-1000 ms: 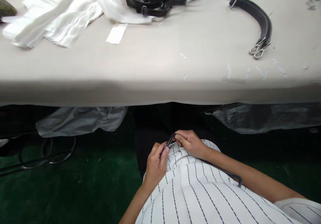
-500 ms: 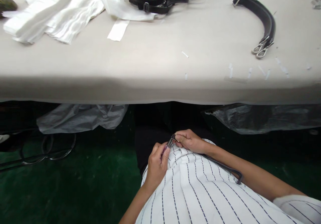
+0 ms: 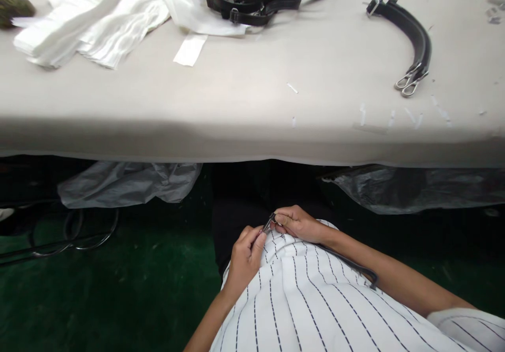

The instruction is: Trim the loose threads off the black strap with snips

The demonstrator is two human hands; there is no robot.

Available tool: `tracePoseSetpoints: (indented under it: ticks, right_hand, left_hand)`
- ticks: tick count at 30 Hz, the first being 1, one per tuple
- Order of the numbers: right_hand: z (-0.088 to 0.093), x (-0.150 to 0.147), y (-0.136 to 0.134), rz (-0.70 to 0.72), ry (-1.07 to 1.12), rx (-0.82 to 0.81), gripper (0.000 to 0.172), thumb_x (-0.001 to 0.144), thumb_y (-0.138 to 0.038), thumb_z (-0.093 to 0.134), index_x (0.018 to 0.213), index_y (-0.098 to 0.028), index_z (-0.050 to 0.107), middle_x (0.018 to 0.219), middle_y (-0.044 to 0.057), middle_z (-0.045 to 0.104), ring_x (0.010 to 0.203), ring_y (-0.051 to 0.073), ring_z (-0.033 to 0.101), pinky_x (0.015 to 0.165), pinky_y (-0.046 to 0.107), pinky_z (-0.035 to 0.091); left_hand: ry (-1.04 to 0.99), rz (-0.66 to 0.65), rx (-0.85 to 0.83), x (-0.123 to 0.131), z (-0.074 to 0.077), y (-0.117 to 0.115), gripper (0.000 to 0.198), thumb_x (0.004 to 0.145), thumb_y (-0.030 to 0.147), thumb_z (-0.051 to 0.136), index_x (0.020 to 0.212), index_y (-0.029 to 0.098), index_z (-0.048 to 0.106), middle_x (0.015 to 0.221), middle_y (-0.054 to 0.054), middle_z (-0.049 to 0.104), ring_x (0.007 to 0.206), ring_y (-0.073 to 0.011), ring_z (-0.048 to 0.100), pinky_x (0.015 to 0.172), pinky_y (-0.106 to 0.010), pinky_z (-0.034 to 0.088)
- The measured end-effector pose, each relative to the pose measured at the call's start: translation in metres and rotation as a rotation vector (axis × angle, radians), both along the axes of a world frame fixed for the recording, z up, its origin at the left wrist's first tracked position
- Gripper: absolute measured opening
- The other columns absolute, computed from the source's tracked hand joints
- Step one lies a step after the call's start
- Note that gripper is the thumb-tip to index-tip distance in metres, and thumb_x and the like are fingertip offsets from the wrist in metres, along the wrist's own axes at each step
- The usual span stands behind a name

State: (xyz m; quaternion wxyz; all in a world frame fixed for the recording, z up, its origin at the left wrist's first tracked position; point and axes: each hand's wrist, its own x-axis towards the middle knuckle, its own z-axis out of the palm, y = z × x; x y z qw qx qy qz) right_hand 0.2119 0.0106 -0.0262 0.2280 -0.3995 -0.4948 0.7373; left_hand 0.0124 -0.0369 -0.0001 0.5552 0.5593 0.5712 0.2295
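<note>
I see both bare hands on this side of the surface (image 3: 252,94), below its near edge and in front of a striped shirt (image 3: 311,299). The left hand (image 3: 245,254) has its fingers pinched closed on a small dark metallic item (image 3: 267,223), which slants up between the two hands. On the right hand (image 3: 299,224), thumb and fingers are pinched at the item's upper end; I can't make out exactly what lies between those tips. A dark cord (image 3: 351,264) runs beside the right forearm, well short of the surface. Toward the surface's right end I have a curved black strap (image 3: 412,28) with metal hooks; at its far middle, a heap of black straps (image 3: 252,4); at its far left, white sheets (image 3: 90,20).
</note>
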Motion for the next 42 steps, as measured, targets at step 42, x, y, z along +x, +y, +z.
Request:
tracePoseSetpoints:
  ticks: [42]
  right_hand:
    - [0.003,-0.003,0.000,0.134,-0.045,0.181,0.045,0.095,-0.050,0.042,0.072,-0.014,0.055,0.062,-0.002,0.048,0.054,0.010,0.040,0.053,0.022,0.033]
  left_hand:
    - [-0.332,0.139,-0.341,0.003,0.008,0.007,0.037,0.084,0.047,0.057,0.092,0.012,0.069,0.056,0.004,0.039,0.049,-0.0081,0.033,0.046,-0.021,0.027]
